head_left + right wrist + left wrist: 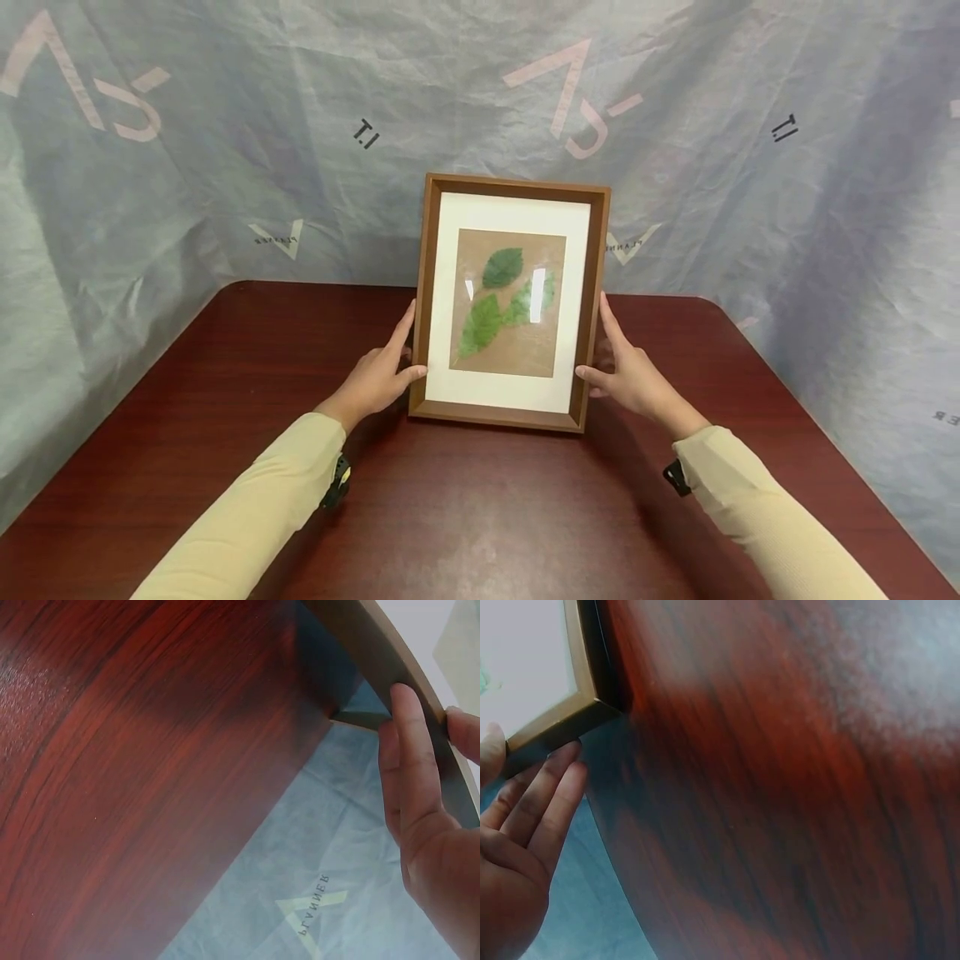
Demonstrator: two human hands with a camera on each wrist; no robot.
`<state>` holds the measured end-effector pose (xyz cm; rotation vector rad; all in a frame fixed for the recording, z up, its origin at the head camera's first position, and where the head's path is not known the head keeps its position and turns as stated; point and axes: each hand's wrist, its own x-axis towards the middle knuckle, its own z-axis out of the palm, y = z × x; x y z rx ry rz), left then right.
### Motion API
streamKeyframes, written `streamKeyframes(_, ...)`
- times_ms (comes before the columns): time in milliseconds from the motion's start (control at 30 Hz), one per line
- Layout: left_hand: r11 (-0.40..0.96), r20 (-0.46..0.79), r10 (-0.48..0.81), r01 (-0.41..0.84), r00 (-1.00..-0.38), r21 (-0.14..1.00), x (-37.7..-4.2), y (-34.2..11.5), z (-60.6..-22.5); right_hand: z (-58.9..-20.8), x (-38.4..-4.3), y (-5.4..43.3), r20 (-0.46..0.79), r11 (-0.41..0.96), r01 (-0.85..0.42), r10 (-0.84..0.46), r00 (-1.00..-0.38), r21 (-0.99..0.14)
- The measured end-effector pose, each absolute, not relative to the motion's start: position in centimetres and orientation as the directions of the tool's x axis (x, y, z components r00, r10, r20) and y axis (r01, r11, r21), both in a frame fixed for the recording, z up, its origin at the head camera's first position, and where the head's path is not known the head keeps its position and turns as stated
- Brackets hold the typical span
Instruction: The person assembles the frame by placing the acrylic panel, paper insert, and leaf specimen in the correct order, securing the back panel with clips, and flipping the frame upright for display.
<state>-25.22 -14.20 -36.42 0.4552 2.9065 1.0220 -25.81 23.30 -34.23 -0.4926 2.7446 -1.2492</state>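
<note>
A brown picture frame [512, 422] stands nearly upright at the middle of the table, tipped a little to the right in the head view. Behind its glass, a white mat [495, 398] surrounds a tan sheet with green leaves [482, 323]. My left hand [378, 375] grips the left side, thumb on the front edge and fingers along the outside. On the opposite side my right hand [630, 375] holds it the same way. In the right wrist view, the right fingers [417, 765] lie along the frame's outer side, with the thumb over the front edge.
The dark red wooden table [480, 517] spreads out in front and to both sides. Grey cloth [360, 67] with printed letters hangs behind the table and at its sides. Glare lies on the frame's glass and on the tabletop.
</note>
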Motion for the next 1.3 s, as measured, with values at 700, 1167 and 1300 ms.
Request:
streamKeyframes(700,0.721,0.1,0.275,0.274,-0.956,0.636,-25.1,-13.8,-36.6,-33.9,-26.6,23.1,0.052,0.635,-0.241,-0.301,-0.952,-0.734)
streamKeyframes(1167,0.742,0.078,0.238,0.233,-0.968,0.628,-25.8,-14.0,-36.5,-34.0,-27.3,22.2,0.058,0.641,-0.231,-0.28,-0.958,-0.732)
streamKeyframes(1300,0.747,0.07,0.232,0.224,-0.97,0.626,-26.0,-14.0,-36.4,-34.0,-27.5,21.9,0.06,0.65,-0.231,-0.274,-0.96,-0.724)
